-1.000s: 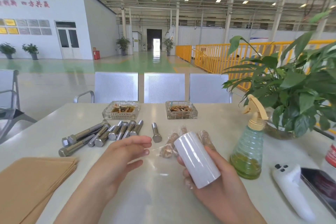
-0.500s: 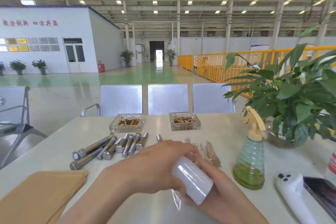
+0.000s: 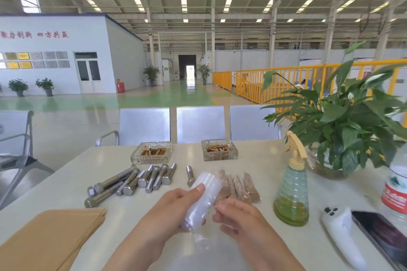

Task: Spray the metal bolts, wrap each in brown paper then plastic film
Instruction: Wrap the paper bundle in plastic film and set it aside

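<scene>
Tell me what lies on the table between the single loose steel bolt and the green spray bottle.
In the head view, four bolts wrapped in brown paper and film lie between the single steel bolt and the green spray bottle; the white film roll partly covers them.

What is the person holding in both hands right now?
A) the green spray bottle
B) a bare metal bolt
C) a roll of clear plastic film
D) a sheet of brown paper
C: the left hand grips the roll of plastic film while the right hand touches its side; the spray bottle, the bare bolts and the stack of brown paper all lie untouched on the table.
</scene>
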Action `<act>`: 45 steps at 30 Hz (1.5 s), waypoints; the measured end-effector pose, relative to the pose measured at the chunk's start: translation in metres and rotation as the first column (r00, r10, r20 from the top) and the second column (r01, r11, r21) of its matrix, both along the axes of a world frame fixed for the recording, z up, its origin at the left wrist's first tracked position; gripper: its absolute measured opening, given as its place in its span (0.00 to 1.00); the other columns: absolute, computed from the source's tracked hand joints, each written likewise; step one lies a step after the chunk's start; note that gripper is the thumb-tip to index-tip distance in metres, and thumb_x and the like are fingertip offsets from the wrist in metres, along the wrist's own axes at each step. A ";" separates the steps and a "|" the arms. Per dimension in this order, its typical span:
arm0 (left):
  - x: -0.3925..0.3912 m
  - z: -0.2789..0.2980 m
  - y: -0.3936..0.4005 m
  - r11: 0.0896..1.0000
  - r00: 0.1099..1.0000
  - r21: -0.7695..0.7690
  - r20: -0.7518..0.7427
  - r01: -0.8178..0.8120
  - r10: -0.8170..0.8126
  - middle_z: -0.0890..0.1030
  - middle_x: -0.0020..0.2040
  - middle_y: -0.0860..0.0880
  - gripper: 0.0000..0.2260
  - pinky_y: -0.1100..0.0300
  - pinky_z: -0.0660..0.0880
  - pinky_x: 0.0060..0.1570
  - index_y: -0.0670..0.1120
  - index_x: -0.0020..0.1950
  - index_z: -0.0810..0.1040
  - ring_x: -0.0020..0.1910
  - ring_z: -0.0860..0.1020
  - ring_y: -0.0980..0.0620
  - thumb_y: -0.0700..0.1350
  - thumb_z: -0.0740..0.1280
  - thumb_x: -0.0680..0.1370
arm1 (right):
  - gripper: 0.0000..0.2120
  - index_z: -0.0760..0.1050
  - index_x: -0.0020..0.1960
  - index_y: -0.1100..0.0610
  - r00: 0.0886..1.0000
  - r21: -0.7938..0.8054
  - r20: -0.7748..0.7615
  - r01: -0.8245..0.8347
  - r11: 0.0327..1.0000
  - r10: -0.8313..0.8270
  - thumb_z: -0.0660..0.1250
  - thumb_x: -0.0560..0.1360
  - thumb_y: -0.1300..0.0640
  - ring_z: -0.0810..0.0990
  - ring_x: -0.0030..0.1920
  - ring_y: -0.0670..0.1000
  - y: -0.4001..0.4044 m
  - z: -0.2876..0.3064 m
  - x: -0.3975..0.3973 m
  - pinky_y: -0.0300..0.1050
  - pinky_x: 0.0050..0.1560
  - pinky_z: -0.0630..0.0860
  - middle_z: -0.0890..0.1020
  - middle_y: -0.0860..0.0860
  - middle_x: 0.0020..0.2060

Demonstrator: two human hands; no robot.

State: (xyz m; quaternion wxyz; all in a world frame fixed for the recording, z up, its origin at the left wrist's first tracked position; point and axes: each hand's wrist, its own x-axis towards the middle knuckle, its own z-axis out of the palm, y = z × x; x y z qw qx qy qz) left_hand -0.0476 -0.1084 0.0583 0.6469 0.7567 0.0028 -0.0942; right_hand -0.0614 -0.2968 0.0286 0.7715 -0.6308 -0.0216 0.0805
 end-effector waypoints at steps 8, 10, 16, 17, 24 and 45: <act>-0.005 -0.023 0.011 0.940 0.981 -0.327 -0.193 -0.095 0.032 0.84 0.56 0.36 0.34 0.46 0.76 0.53 0.38 0.61 0.83 0.47 0.81 0.38 0.56 0.83 0.62 | 0.02 0.79 0.39 0.61 0.975 0.332 -0.208 0.139 0.933 -0.071 0.72 0.70 0.63 0.83 0.35 0.59 0.011 -0.002 -0.008 0.54 0.47 0.78 0.74 0.55 0.30; -0.007 -0.026 0.015 0.925 0.978 -0.363 -0.204 -0.115 0.041 0.85 0.54 0.37 0.28 0.46 0.78 0.55 0.40 0.57 0.86 0.46 0.84 0.38 0.53 0.83 0.63 | 0.07 0.75 0.39 0.61 0.950 0.362 -0.295 0.212 0.908 -0.104 0.67 0.76 0.64 0.82 0.32 0.60 0.012 -0.005 -0.008 0.55 0.41 0.78 0.75 0.56 0.31; -0.009 -0.033 0.038 0.819 0.957 -0.542 -0.289 -0.189 0.030 0.83 0.44 0.33 0.22 0.49 0.81 0.40 0.33 0.60 0.79 0.35 0.81 0.40 0.50 0.69 0.75 | 0.08 0.73 0.40 0.58 0.902 0.222 -0.352 0.340 0.914 -0.250 0.64 0.79 0.64 0.69 0.21 0.52 0.004 -0.012 -0.006 0.41 0.22 0.69 0.73 0.54 0.27; -0.009 -0.035 0.043 0.789 0.948 -0.577 -0.317 -0.209 0.019 0.82 0.44 0.33 0.23 0.51 0.80 0.34 0.31 0.59 0.79 0.33 0.81 0.40 0.50 0.69 0.74 | 0.08 0.73 0.43 0.58 0.900 0.155 -0.313 0.362 0.919 -0.302 0.62 0.80 0.64 0.67 0.21 0.51 0.003 -0.014 -0.004 0.38 0.21 0.64 0.72 0.53 0.27; -0.014 -0.048 0.064 0.677 0.908 -0.700 -0.404 -0.227 -0.114 0.79 0.45 0.35 0.29 0.48 0.79 0.41 0.31 0.53 0.83 0.36 0.79 0.40 0.58 0.74 0.70 | 0.08 0.77 0.47 0.58 0.911 -0.163 -0.111 0.378 0.911 -0.398 0.61 0.82 0.61 0.58 0.21 0.46 -0.001 -0.020 0.003 0.33 0.24 0.53 0.67 0.48 0.24; -0.012 -0.035 0.098 0.751 0.929 -0.588 -0.358 -0.300 0.091 0.83 0.53 0.30 0.24 0.45 0.84 0.39 0.33 0.63 0.77 0.40 0.84 0.36 0.50 0.72 0.75 | 0.10 0.80 0.45 0.62 0.888 -0.092 -0.197 0.406 0.909 -0.416 0.62 0.81 0.63 0.56 0.18 0.43 -0.048 -0.005 0.023 0.30 0.20 0.50 0.63 0.46 0.24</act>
